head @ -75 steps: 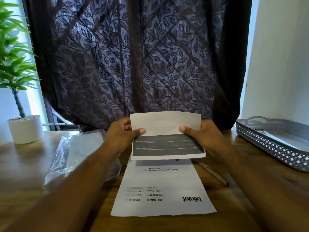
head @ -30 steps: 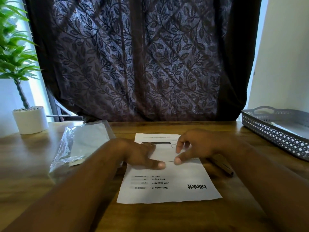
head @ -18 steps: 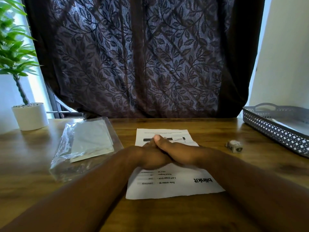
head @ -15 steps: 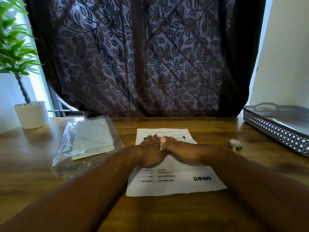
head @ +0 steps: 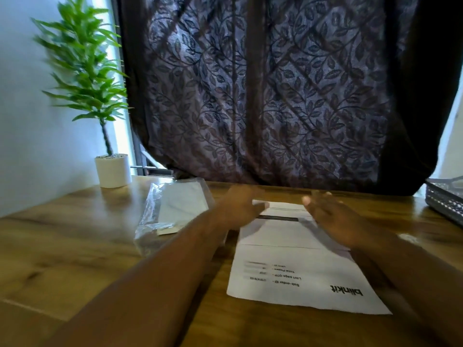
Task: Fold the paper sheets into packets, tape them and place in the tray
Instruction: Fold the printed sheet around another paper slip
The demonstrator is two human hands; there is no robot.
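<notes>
A white sheet (head: 298, 274) lies flat on the wooden surface (head: 75, 259), near the front edge and a little right of the middle. Its print reads upside down from here. The bold logo "blinkit" sits at the near right corner. To the left of it are the small lines "Sub-order ID", "Last page OTP" and "Total Pages". The numbers beside them are too blurred to read. A straight fold line crosses the sheet about halfway up. Beyond it the paper is plain white up to a dark printed bar near the far end.

Both hands are over that far end, fingers straight and loosely spread, gripping nothing. The left hand (head: 239, 207) covers the far left corner of the sheet. The right hand (head: 332, 222) is over its right side, palm turned inward. Motion blur hides whether either hand presses the paper.

A grey perforated tray (head: 444, 200) stands at the right edge. Left of the sheet lies a clear plastic bag (head: 175, 209) with white paper inside. A green plant (head: 82, 71) in a white pot (head: 113, 170) stands at the far left corner. A dark leaf-patterned curtain (head: 275, 96) hangs behind the far edge.
</notes>
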